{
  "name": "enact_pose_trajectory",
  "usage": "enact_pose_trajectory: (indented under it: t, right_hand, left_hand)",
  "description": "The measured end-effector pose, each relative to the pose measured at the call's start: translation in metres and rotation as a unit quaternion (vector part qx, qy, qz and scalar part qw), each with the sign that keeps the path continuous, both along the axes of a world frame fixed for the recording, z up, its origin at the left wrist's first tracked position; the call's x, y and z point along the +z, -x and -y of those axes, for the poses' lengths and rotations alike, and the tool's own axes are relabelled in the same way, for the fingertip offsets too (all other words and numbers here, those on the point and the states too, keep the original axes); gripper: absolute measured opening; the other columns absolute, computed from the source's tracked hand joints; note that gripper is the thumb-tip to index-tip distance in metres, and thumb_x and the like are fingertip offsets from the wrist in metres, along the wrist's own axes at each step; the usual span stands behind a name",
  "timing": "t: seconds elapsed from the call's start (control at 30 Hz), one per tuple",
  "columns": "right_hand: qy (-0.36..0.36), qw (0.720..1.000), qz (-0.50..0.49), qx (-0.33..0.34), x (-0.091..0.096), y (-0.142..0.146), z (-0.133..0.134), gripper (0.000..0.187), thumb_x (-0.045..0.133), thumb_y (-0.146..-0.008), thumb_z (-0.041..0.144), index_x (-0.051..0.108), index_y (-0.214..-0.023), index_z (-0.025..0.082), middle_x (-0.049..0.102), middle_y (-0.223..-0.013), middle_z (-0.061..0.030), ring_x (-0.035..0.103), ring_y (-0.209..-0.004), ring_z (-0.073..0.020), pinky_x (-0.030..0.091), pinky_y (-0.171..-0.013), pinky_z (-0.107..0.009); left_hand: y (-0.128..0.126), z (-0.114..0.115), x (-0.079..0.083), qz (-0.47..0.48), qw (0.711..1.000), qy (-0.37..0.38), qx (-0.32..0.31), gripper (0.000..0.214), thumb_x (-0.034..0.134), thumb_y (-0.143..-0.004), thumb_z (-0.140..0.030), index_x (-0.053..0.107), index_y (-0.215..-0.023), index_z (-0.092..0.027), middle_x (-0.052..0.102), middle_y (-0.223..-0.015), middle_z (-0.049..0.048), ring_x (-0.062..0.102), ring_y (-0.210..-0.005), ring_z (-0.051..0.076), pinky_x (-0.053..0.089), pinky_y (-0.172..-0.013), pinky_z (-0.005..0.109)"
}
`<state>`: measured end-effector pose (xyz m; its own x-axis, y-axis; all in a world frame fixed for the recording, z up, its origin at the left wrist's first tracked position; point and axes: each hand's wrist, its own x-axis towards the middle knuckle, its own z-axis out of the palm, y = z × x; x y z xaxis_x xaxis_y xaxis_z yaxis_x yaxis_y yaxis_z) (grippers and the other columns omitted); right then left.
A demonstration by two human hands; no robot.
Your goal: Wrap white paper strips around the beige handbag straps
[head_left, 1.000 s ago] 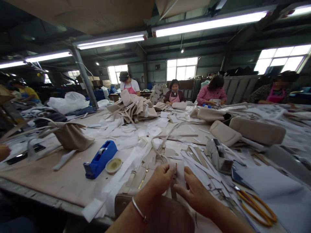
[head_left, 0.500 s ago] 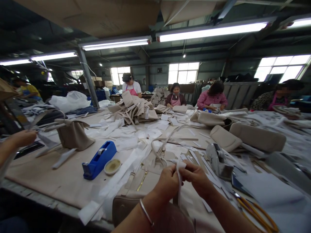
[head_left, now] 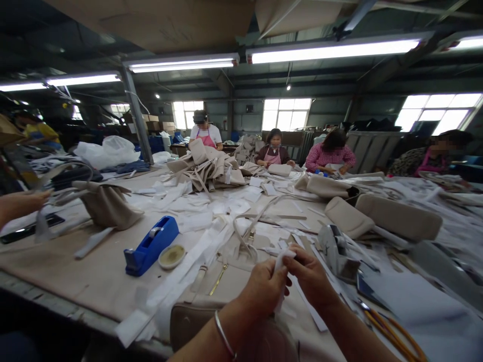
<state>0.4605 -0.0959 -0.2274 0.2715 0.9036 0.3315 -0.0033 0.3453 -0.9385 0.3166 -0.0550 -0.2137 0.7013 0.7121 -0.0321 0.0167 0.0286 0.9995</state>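
Note:
My left hand point(head_left: 262, 290) and my right hand point(head_left: 311, 274) meet low in the middle of the view, both pinched on a narrow white paper strip point(head_left: 281, 264) that hangs down between them. A silver bangle sits on my left wrist. Under my hands lies a beige handbag point(head_left: 196, 309) with a gold clasp and a thin looped strap point(head_left: 245, 234). White paper strips lie scattered all around it.
A blue tape dispenser point(head_left: 151, 245) and a small round tin point(head_left: 171, 256) stand to the left. A grey tape dispenser point(head_left: 337, 249) and orange-handled scissors point(head_left: 396, 332) lie to the right. Another person's hand point(head_left: 22, 203) works at the far left by a beige bag point(head_left: 107, 206). Several workers sit across the table.
My hands have drawn together and closed on the white strip, which now hangs folded between them. The person's hand at the left has come into view, pulling a strip.

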Motion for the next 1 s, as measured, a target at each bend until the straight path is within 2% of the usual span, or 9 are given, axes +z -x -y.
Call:
enact_pose_trajectory:
  t: [0.1,0.17,0.27,0.33,0.4,0.5,0.63,0.87,1.0]
  right_hand:
    - [0.018,0.995,-0.078,0.055,-0.006,-0.001,0.003,0.021,0.070,-0.086,0.034,0.064,-0.074,0.018,0.048,-0.074,0.0017,0.050,-0.057,-0.0130,0.046,-0.042,-0.026]
    - [0.033,0.988,-0.131,0.074,-0.008,-0.003,0.006,0.019,0.072,-0.084,0.034,0.064,-0.076,0.018,0.049,-0.068,0.0026,0.050,-0.054,-0.0126,0.046,-0.042,-0.025]
    - [0.056,0.973,-0.201,0.098,-0.008,-0.006,0.012,0.018,0.075,-0.081,0.035,0.064,-0.081,0.021,0.051,-0.062,0.0044,0.046,-0.046,-0.0110,0.040,-0.037,-0.023]
    - [0.069,0.964,-0.227,0.116,-0.007,-0.008,0.014,0.020,0.076,-0.079,0.037,0.064,-0.083,0.022,0.052,-0.059,0.0050,0.043,-0.043,-0.0107,0.035,-0.035,-0.022]
    - [0.073,0.963,-0.234,0.115,-0.005,-0.010,0.013,0.022,0.079,-0.076,0.037,0.065,-0.081,0.021,0.052,-0.059,0.0040,0.044,-0.046,-0.0112,0.035,-0.038,-0.023]
    - [0.068,0.963,-0.244,0.088,-0.007,-0.012,0.009,0.023,0.083,-0.072,0.036,0.068,-0.078,0.020,0.057,-0.066,0.0012,0.049,-0.056,-0.0128,0.041,-0.049,-0.025]
    - [0.077,0.956,-0.270,0.088,-0.014,-0.011,0.007,0.029,0.086,-0.068,0.039,0.073,-0.086,0.021,0.064,-0.075,-0.0012,0.054,-0.062,-0.0145,0.044,-0.054,-0.026]
    - [0.086,0.964,-0.235,0.090,-0.014,-0.008,0.013,0.033,0.086,-0.067,0.044,0.072,-0.082,0.018,0.066,-0.074,-0.0029,0.061,-0.073,-0.0187,0.048,-0.069,-0.031]
    - [0.059,0.971,-0.230,0.033,-0.013,0.002,0.011,0.032,0.085,-0.068,0.044,0.071,-0.079,0.018,0.065,-0.072,-0.0020,0.059,-0.070,-0.0180,0.049,-0.066,-0.031]
  left_hand:
    - [-0.004,0.004,-0.001,-0.029,0.997,-0.061,0.030,0.035,0.052,-0.091,-0.045,0.062,-0.077,-0.015,0.065,-0.070,0.0050,0.058,-0.055,0.013,0.044,-0.054,0.026]
    - [-0.005,0.003,-0.002,-0.036,0.998,-0.053,0.026,0.035,0.058,-0.087,-0.047,0.062,-0.075,-0.014,0.065,-0.069,0.0052,0.059,-0.054,0.014,0.044,-0.053,0.026]
    - [-0.001,-0.003,0.000,0.021,0.994,0.078,-0.068,0.052,0.063,-0.079,-0.063,0.067,-0.084,-0.012,0.068,-0.075,0.0088,0.063,-0.062,0.017,0.046,-0.058,0.028]
    - [0.004,-0.007,0.003,0.061,0.970,0.191,-0.137,0.064,0.059,-0.077,-0.071,0.069,-0.094,-0.010,0.070,-0.086,0.0124,0.066,-0.071,0.019,0.048,-0.063,0.029]
    - [0.010,-0.009,0.007,0.058,0.955,0.234,-0.175,0.064,0.062,-0.076,-0.070,0.070,-0.100,-0.011,0.070,-0.092,0.0138,0.066,-0.074,0.019,0.048,-0.065,0.029]
    - [0.013,-0.007,0.009,0.019,0.970,0.164,-0.177,0.057,0.066,-0.077,-0.066,0.070,-0.090,-0.011,0.068,-0.080,0.0089,0.057,-0.057,0.012,0.041,-0.054,0.024]
    - [0.008,0.001,0.003,-0.020,0.993,0.068,-0.099,0.048,0.059,-0.082,-0.061,0.064,-0.076,-0.014,0.059,-0.062,-0.0003,0.043,-0.045,0.008,0.031,-0.045,0.021]
    - [-0.001,0.003,-0.007,-0.072,0.991,-0.110,-0.037,0.031,0.052,-0.087,-0.041,0.061,-0.072,-0.016,0.059,-0.065,0.0009,0.048,-0.059,0.014,0.034,-0.054,0.025]
    - [-0.006,0.008,-0.010,-0.093,0.974,-0.208,0.007,0.025,0.047,-0.090,-0.033,0.062,-0.077,-0.017,0.066,-0.075,0.0054,0.055,-0.068,0.018,0.037,-0.062,0.028]
